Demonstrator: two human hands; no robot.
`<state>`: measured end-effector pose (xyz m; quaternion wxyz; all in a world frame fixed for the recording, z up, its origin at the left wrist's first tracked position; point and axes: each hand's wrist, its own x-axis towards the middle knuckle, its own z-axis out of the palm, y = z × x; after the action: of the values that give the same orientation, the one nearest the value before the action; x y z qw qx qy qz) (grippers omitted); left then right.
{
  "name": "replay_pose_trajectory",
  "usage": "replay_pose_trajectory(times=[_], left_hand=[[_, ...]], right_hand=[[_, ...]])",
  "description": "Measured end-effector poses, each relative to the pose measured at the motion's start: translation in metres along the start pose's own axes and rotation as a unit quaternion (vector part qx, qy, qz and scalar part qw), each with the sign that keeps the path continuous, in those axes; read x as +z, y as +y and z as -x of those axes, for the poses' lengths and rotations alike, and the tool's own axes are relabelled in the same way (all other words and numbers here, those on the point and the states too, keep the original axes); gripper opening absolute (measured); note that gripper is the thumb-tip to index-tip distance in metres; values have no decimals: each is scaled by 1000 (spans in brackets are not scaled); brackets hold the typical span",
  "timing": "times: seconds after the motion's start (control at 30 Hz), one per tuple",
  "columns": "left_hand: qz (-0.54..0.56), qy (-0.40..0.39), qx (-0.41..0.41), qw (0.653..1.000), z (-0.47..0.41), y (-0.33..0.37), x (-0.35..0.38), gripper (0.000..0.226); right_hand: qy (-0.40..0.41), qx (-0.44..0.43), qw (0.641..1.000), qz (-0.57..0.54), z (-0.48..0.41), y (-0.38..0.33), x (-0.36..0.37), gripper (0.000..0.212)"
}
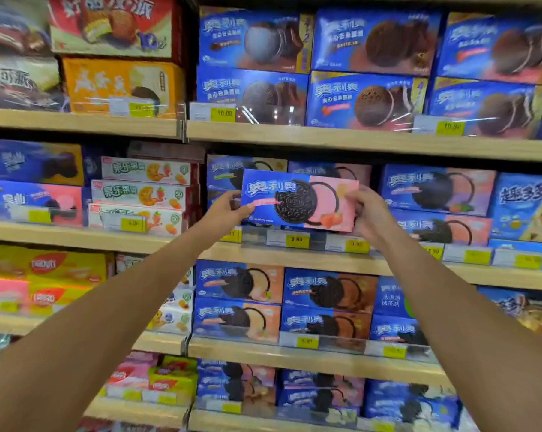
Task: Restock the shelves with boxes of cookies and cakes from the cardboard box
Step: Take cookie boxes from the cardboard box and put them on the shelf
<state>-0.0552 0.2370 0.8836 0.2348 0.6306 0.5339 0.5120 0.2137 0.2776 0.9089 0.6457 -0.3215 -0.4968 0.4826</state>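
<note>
The left hand (229,207) and right hand (367,213) pinch the box (299,199) by its 2 ends, each grip tight, before the middle shelf (294,255). Keep it level; slide it onto the matching stack (341,171) behind.

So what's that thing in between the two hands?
In the head view, a blue and pink cookie box fills the gap: the left hand holds its left end and the right hand its right end.

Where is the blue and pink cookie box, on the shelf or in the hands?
Out, not on the shelf. The left hand and right hand grip the cookie box by its ends, in front of the stacked boxes.
</note>
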Motion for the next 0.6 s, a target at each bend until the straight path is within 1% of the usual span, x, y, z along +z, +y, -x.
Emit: replay_pose_trajectory(times=[0.1, 0.17, 0.23, 0.3, 0.37, 0.43, 0.5, 0.6], left_hand=[[-11, 40, 47, 998, -21, 9, 22, 48], [-35, 53, 60, 996, -33, 9, 37, 46], [-66, 58, 55, 995, -47, 3, 51, 46], [-141, 46, 22, 989, -61, -1, 63, 42], [-243, 9, -16, 970, -70, -4, 72, 37], [-303, -12, -27, 953, -77, -5, 83, 36], [-308, -3, -14, 951, -82, -4, 91, 41], [-253, -2, -11, 967, -90, -3, 105, 39]], right_hand=[[16, -75, 990, 122, -14, -6, -8, 29], [36, -100, 978, 182, -23, -6, -13, 34], [55, -121, 961, 243, -33, -3, -18, 39], [65, -119, 940, 313, -45, 3, -24, 41], [71, -105, 915, 384, -54, 9, -26, 39], [49, -105, 891, 439, -58, 13, -25, 40], [28, -104, 877, 468, -60, 19, -23, 36], [33, -88, 871, 482, -68, 32, -25, 27]])
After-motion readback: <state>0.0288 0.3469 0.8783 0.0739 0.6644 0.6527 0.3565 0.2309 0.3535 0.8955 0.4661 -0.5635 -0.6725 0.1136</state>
